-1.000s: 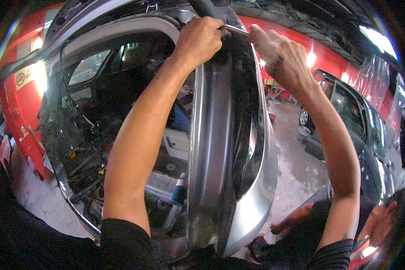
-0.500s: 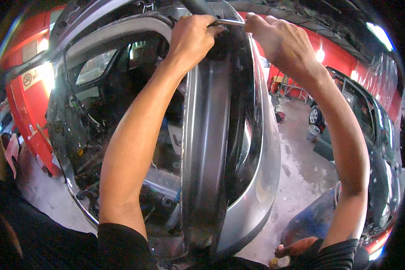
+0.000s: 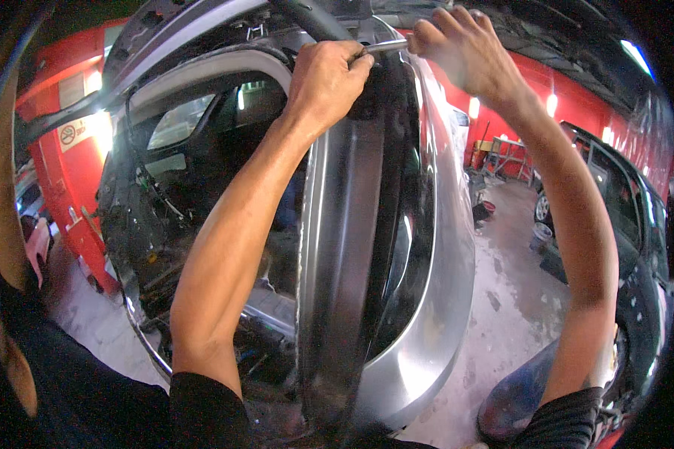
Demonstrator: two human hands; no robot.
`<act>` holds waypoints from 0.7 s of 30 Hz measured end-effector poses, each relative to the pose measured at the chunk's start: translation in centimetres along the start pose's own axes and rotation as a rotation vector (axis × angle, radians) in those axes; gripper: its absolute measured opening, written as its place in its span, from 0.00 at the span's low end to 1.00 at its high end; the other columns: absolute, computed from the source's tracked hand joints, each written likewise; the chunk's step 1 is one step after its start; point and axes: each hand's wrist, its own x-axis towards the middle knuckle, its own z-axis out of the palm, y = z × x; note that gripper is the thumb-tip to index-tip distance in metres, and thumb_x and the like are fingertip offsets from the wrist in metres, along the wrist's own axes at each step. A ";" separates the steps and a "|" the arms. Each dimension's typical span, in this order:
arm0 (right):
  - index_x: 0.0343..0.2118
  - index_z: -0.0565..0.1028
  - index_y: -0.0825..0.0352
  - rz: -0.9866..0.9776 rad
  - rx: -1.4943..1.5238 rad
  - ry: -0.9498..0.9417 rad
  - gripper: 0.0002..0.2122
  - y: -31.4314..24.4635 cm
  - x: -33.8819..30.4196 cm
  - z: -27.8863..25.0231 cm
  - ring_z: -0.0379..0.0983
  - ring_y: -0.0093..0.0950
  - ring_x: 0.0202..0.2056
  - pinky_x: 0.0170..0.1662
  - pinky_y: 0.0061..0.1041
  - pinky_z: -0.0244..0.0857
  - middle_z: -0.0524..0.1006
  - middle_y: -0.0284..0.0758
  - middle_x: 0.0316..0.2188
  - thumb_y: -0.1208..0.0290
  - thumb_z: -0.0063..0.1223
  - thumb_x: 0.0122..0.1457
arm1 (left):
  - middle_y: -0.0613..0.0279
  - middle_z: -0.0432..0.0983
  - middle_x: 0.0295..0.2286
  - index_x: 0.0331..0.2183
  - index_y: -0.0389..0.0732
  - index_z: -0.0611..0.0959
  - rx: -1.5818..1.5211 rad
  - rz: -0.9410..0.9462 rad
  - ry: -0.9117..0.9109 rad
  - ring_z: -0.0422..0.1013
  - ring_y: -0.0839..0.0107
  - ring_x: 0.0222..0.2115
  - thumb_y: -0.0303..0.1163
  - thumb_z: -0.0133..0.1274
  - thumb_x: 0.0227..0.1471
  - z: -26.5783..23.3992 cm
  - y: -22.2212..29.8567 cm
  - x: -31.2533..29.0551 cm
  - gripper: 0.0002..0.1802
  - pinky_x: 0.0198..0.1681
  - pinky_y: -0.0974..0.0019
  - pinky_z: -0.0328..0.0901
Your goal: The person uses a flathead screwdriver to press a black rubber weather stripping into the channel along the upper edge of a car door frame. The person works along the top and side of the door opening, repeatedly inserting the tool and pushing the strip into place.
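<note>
A slim, shiny metal rod-like tool spans the gap between my two hands above the rear corner of a stripped grey car body. My left hand is closed around its left end, thumb and fingertips pinching there and hiding that end. At the other end, my right hand has its lower fingers curled against the tool, while the upper fingers lift away from it. A thick dark cylindrical strut slants down just behind my left hand. What the tool's hidden end meets cannot be made out.
The open rear doorway of the car lies left of my arm. Another person's arm shows at the left edge. A blue drum stands low right, and a dark car is parked beyond. Red walls surround the workshop.
The view has shifted slightly. My right hand's fingers have risen and loosened somewhat, and the tool now tilts up toward the right. My left hand keeps its pinch at the same spot.
</note>
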 end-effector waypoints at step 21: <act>0.51 0.77 0.61 -0.121 0.276 0.156 0.13 2.0 3.8 -2.5 0.75 0.35 0.47 0.50 0.41 0.70 0.79 0.35 0.44 0.70 0.54 0.64 | 0.56 0.85 0.25 0.35 0.33 0.88 -0.084 -0.003 0.110 0.80 0.72 0.26 0.34 0.61 0.59 0.2 0.5 -0.6 0.12 0.32 0.65 0.72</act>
